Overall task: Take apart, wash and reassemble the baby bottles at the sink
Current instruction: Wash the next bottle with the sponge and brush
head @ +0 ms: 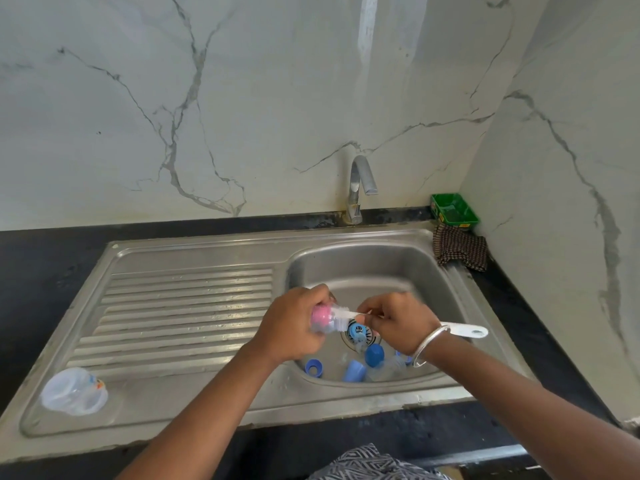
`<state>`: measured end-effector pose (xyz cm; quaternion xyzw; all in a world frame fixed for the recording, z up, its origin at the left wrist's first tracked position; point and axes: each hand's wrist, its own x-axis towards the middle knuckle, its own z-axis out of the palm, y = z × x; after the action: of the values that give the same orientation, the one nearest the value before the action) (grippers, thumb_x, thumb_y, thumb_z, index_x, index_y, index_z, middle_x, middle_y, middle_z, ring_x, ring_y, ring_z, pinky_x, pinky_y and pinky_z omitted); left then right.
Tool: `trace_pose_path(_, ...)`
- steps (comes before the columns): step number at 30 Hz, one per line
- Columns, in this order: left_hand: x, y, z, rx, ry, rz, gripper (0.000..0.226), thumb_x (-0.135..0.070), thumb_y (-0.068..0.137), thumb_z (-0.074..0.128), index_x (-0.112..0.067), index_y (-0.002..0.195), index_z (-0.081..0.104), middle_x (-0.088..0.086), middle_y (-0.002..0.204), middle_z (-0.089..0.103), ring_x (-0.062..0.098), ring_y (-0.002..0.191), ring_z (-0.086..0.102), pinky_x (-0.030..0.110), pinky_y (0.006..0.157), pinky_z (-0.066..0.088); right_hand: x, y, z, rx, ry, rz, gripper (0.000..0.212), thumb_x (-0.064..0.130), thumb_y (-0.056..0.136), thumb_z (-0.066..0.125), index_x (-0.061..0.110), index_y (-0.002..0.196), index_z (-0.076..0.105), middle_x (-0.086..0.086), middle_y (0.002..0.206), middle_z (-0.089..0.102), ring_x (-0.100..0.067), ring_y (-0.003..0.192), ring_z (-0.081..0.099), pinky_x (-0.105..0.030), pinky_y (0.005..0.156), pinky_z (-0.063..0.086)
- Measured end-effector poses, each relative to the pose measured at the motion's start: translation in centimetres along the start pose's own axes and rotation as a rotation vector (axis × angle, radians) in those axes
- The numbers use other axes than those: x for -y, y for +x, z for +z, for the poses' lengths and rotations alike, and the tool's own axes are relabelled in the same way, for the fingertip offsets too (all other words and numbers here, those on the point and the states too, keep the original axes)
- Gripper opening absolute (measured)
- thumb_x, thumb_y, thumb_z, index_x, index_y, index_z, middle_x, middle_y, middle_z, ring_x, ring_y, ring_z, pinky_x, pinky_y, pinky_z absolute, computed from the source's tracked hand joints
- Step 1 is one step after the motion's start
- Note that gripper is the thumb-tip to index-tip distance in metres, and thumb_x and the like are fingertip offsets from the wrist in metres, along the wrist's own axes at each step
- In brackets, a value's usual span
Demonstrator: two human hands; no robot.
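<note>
Over the steel sink basin (433,271), my left hand (294,323) grips a clear baby bottle (320,327) lying sideways, with something pink showing inside it. My right hand (401,322) grips a white bottle brush (467,331); its bristle head (337,315) is pushed into the bottle's mouth and its handle sticks out past my wrist. In the basin lie a blue ring (356,331) on the drain, a blue collar (314,367), a blue cap (354,371), a round blue part (374,355) and a clear bottle (384,370).
A clear plastic cover with a coloured print (74,391) lies on the ridged drainboard (187,306) at the left. The tap (360,188) stands behind the basin with no water running. A green tray (453,209) and a checked cloth (459,249) sit in the right corner.
</note>
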<state>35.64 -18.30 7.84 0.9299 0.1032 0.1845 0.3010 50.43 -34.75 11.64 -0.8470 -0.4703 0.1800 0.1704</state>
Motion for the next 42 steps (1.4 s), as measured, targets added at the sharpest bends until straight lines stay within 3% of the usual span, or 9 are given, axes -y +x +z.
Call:
trace_pose_path(5, 1.4, 0.0, -0.5, -0.059, 0.295, 0.264, 0.04, -0.011, 0.061, 0.069, -0.022, 0.099, 0.066, -0.011, 0.098, 0.069, 0.014, 0.094, 0.061, 0.036, 0.077, 0.046, 1.2, -0.6, -0.6, 0.257, 0.743, 0.387, 0.027, 0.012, 0.096, 0.058, 0.004, 0.072, 0.068, -0.001, 0.046, 0.039, -0.009, 0.035, 0.03, -0.016, 0.038, 0.023)
trace_pose_path(11, 2.1, -0.1, -1.3, -0.046, 0.139, 0.116, 0.048, -0.019, 0.064, 0.076, -0.03, 0.109, 0.065, -0.014, 0.105, 0.069, 0.01, 0.093, 0.063, 0.03, 0.073, 0.055, -0.4, -1.3, -2.1, 0.336, 0.682, 0.377, 0.023, 0.017, 0.097, 0.058, 0.004, 0.088, 0.074, -0.004, 0.053, 0.037, -0.008, 0.037, 0.028, -0.015, 0.036, 0.022)
trace_pose_path(14, 2.1, 0.1, -2.1, 0.022, 0.022, 0.028, 0.039, -0.023, 0.062, 0.077, -0.033, 0.096, 0.061, -0.015, 0.093, 0.069, 0.009, 0.079, 0.063, 0.037, 0.063, 0.055, -1.1, -1.1, -1.9, 0.206, 0.608, 0.235, 0.013, 0.019, 0.091, 0.067, 0.015, 0.089, 0.079, 0.001, 0.047, 0.051, -0.016, 0.047, 0.042, -0.024, 0.049, 0.038)
trace_pose_path(19, 0.0, 0.9, -1.5, 0.192, -0.17, -0.156, 0.048, -0.02, 0.048, 0.09, -0.029, 0.082, 0.058, -0.014, 0.08, 0.066, 0.004, 0.068, 0.06, 0.026, 0.06, 0.048, 0.1, -0.9, -1.4, -0.152, -0.175, -0.14, 0.019, 0.04, 0.087, 0.066, 0.047, 0.104, 0.072, 0.016, 0.087, 0.074, -0.009, 0.078, 0.068, -0.025, 0.063, 0.051)
trace_pose_path(24, 1.7, 1.2, -2.2, 0.399, -0.59, -0.378, 0.044, -0.025, 0.041, 0.087, -0.021, 0.077, 0.063, 0.024, 0.083, 0.062, 0.028, 0.072, 0.056, 0.036, 0.067, 0.041, -2.1, -0.4, -0.9, -0.393, -0.27, -0.68, 0.015, 0.032, 0.088, 0.063, 0.034, 0.094, 0.077, 0.015, 0.076, 0.07, -0.011, 0.064, 0.066, -0.025, 0.043, 0.046)
trace_pose_path(30, 3.5, 0.9, -1.8, 0.578, -0.899, -0.425, 0.039, -0.012, 0.053, 0.082, -0.008, 0.086, 0.063, 0.027, 0.099, 0.057, 0.041, 0.083, 0.056, 0.049, 0.079, 0.044, -3.7, -0.2, -1.7, -0.524, -0.294, -0.817, 0.018, 0.027, 0.095, 0.06, 0.026, 0.096, 0.078, 0.012, 0.082, 0.073, -0.014, 0.066, 0.068, -0.029, 0.048, 0.047)
trace_pose_path(35, 2.3, 1.7, -1.2, 0.374, -0.664, -0.368, 0.051, -0.022, 0.039, 0.089, -0.015, 0.082, 0.062, 0.006, 0.08, 0.067, 0.024, 0.073, 0.059, 0.03, 0.063, 0.044, -3.0, 0.3, -0.7, -0.306, -0.355, -0.557, 0.033, 0.047, 0.092, 0.045, 0.033, 0.1, 0.074, 0.011, 0.081, 0.071, -0.014, 0.07, 0.069, -0.029, 0.048, 0.05)
trace_pose_path(38, 1.7, 2.0, -0.6, 0.215, -0.359, -0.269, 0.054, -0.022, 0.042, 0.089, -0.026, 0.087, 0.06, -0.01, 0.089, 0.071, 0.013, 0.08, 0.067, 0.033, 0.069, 0.055, -1.3, 0.8, -0.1, -0.108, -0.471, -0.29, 0.038, 0.053, 0.096, 0.035, 0.031, 0.104, 0.066, 0.005, 0.088, 0.07, -0.02, 0.082, 0.067, -0.031, 0.062, 0.05)
trace_pose_path(42, 2.1, 2.2, 0.2, 0.097, 0.032, 0.006, 0.04, -0.022, 0.06, 0.076, -0.029, 0.095, 0.058, -0.011, 0.092, 0.068, 0.014, 0.079, 0.062, 0.036, 0.062, 0.055, 0.3, 2.0, 0.8, 0.117, 0.199, 0.14, 0.023, 0.035, 0.094, 0.057, 0.019, 0.098, 0.073, -0.005, 0.08, 0.062, -0.021, 0.069, 0.055, -0.03, 0.067, 0.05)
